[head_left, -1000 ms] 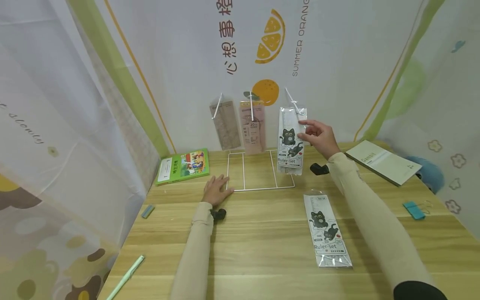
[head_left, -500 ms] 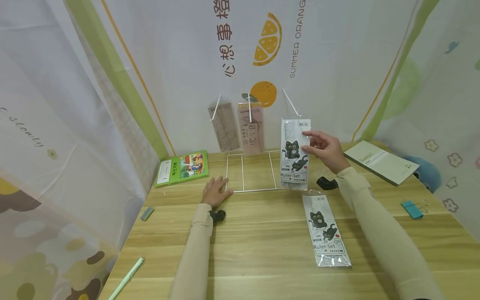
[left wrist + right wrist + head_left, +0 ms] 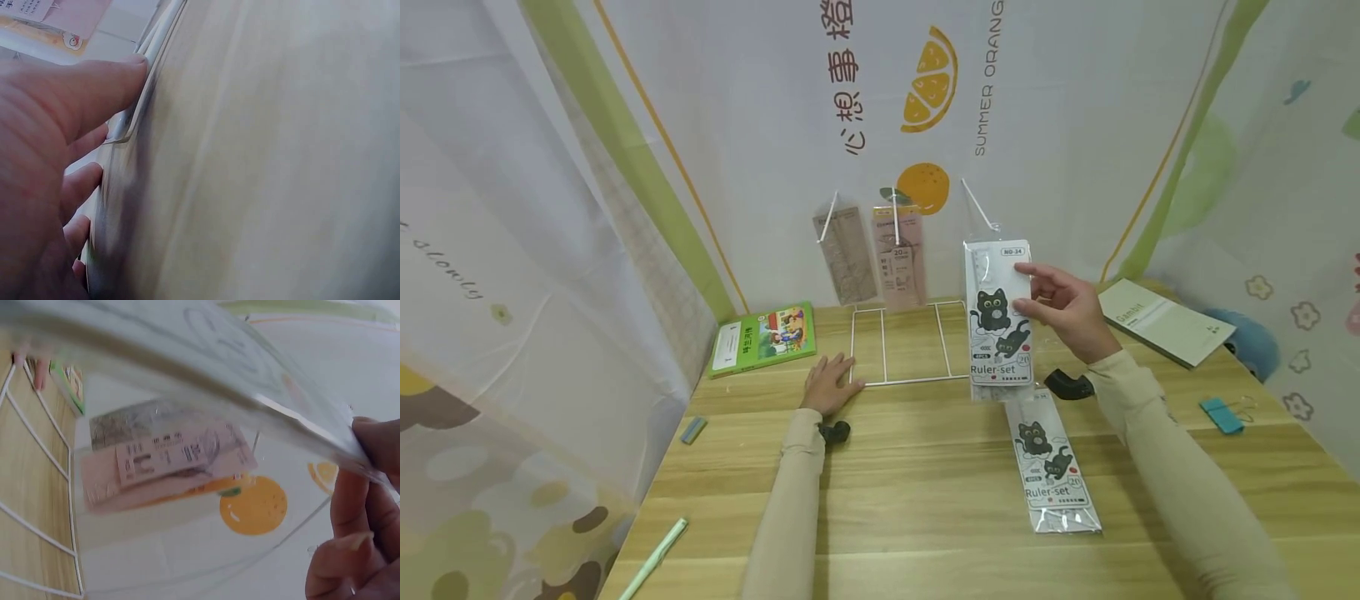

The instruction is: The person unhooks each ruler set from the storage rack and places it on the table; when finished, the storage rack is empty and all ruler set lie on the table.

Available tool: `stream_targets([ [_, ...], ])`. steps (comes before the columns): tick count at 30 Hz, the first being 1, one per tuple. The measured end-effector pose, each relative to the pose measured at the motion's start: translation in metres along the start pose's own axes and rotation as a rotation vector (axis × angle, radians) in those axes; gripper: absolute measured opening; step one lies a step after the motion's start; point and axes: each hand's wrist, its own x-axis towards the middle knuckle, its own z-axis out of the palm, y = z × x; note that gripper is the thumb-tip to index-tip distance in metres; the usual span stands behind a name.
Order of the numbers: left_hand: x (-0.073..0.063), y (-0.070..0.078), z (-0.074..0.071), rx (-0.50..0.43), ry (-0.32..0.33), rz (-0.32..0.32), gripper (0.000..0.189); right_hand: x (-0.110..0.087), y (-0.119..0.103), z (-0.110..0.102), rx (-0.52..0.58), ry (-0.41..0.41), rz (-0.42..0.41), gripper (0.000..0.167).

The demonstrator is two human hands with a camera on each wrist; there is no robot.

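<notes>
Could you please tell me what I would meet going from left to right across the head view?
Pale green pen, small grey block, green book, left hand, pink packet, raised Ruler-set packet, right hand, Gambit notebook.

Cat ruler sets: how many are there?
2: one ruler set pinched in the right hand, a second ruler set on the table, its top partly hidden by the first.
</notes>
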Motion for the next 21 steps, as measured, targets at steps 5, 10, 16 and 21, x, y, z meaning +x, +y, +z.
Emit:
stream_targets([
  [5, 0.001, -0.001, 0.000, 0.007, -0.003, 0.001, 0.062, -0.016, -0.002, 0.009, -0.015, -0.048, 0.050, 0.051],
  [10, 0.004, -0.003, 0.003, 0.021, -0.005, -0.010, 0.062, -0.040, 0.009, 0.016, -0.130, -0.101, 0.153, 0.050],
  [16, 0.007, -0.007, 0.004, 0.005, 0.002, -0.001, 0.063, -0.071, 0.034, 0.021, -0.167, -0.121, 0.421, 0.054],
  [21, 0.007, -0.011, 0.006, -0.044, 0.017, 0.032, 0.069, -0.088, 0.052, 0.024, -0.147, -0.161, 0.586, 0.058],
])
